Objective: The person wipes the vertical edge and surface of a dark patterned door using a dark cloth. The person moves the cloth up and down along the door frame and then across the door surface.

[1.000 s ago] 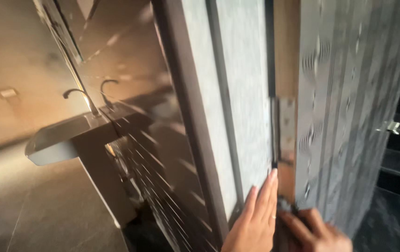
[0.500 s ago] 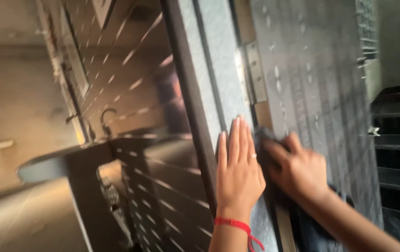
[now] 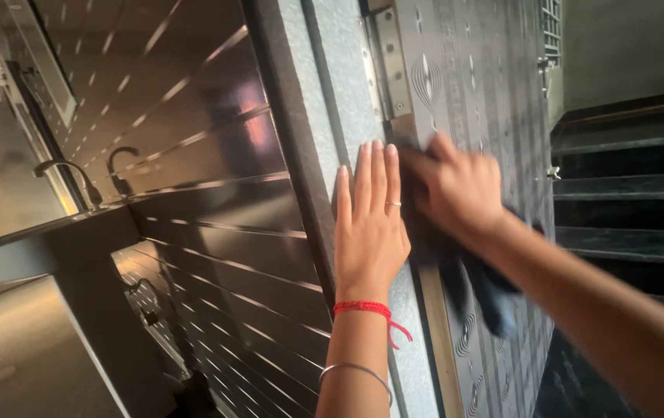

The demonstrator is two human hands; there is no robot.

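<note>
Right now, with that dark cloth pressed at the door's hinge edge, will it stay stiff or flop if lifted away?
Likely floppy: the dark cloth sags in loose folds below the right hand. Probably light, since the hand pins it to the patterned door alone. It looks unlikely to slip.

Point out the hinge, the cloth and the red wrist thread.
hinge (image 3: 391, 62), head view, on the middle of its metal leaf.
cloth (image 3: 494, 306), head view, on the dark hanging end.
red thread (image 3: 363, 308), head view, on the band across the left wrist.
</note>
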